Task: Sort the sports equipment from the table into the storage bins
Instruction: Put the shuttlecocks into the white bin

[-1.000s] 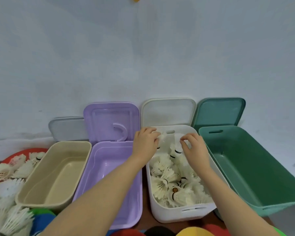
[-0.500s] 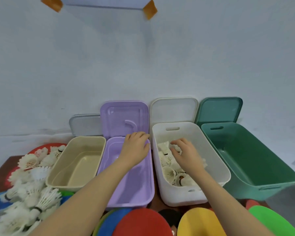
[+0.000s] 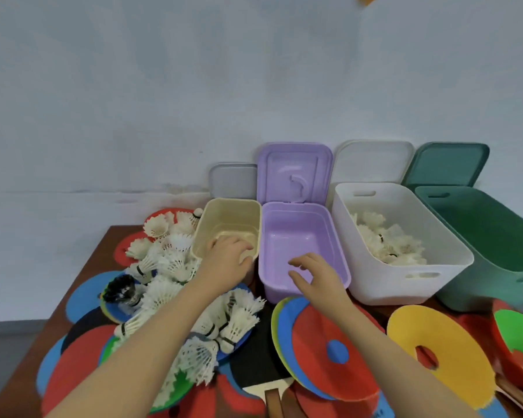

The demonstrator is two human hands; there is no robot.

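Reaching between loads, your empty left hand (image 3: 228, 260) hovered loose by the white feathered shuttlecocks (image 3: 169, 260) heaped on the table, right hand (image 3: 316, 274) spread empty; next, probably pinch one for the white plastic bin (image 3: 405, 285).

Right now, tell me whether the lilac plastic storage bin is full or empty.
Empty. The lilac plastic storage bin shows only its bare glossy floor, lid raised behind it. The right hand hovers at its front rim holding nothing.
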